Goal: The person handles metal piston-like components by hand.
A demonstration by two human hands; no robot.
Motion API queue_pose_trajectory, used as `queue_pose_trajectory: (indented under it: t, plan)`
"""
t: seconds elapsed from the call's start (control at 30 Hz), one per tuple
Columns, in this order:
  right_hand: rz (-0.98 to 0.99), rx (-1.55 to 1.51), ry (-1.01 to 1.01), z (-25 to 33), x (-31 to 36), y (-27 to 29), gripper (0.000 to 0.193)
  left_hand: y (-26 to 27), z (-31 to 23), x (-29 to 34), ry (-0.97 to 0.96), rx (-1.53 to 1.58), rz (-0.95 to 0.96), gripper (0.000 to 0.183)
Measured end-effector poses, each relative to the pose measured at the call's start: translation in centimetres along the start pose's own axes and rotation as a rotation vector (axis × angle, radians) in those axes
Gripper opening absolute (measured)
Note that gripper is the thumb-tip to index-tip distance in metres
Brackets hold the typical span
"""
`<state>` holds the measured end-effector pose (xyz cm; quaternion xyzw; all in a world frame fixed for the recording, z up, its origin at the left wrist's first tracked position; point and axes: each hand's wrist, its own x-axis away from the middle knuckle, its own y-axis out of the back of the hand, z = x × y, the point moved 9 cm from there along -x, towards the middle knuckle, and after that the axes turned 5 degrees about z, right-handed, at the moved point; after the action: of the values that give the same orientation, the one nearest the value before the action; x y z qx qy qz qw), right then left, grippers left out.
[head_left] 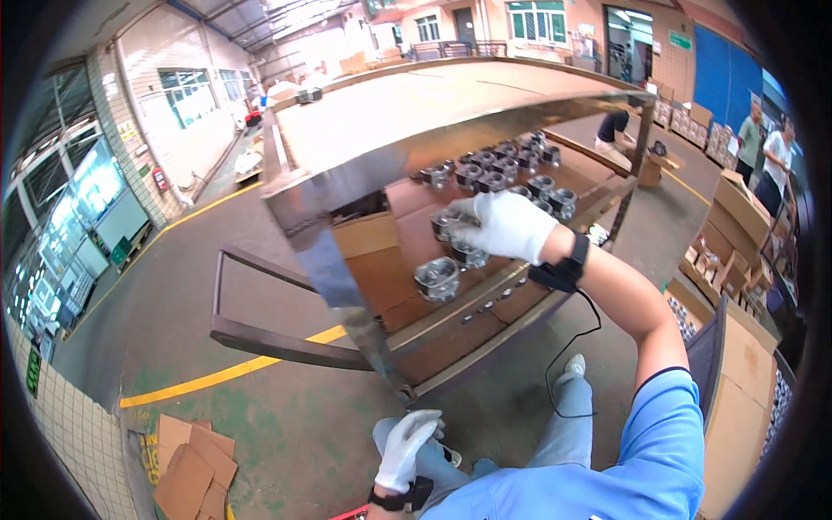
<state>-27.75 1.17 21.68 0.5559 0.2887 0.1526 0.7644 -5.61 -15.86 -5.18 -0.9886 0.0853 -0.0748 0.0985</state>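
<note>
My right hand (507, 227), in a white glove, reaches onto the lower shelf of a metal-framed cart. Its fingers are closed around a silvery metal casting (444, 225); the fingers partly hide it. Just below the hand another casting (471, 256) stands on the shelf, and a squarish casting (437, 279) with a round opening sits nearer the shelf's front left. Behind the hand, several more castings (492, 180) are grouped. Down by my left knee hangs my gloved left hand (409, 446), its fingers loosely extended and nothing visible in them.
The cart's upper deck (381, 117) is above the reaching hand, with a metal edge in front. A bent handle (286, 347) juts out left. Flattened cardboard (192, 468) lies on the floor. Cardboard boxes (732, 217) are stacked right; people stand beyond. A dark cable hangs from my right wrist.
</note>
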Motion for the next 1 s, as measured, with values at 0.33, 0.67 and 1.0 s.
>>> queue_pose_trajectory:
  t: [0.33,0.67,1.0]
  plan:
    - [-0.027,-0.263,-0.29,-11.0,22.9,-6.7,0.033,-6.1,4.0,-18.7,0.191,-0.145,0.206,0.028]
    - [0.287,-0.414,-0.773,-16.8,42.0,-23.3,0.04,3.2,11.2,-35.3,-0.075,-0.933,0.006,0.056]
    - [0.294,-0.533,-1.168,-20.0,49.8,-29.8,0.029,-1.9,11.7,-40.2,0.231,-1.568,-0.127,0.09]
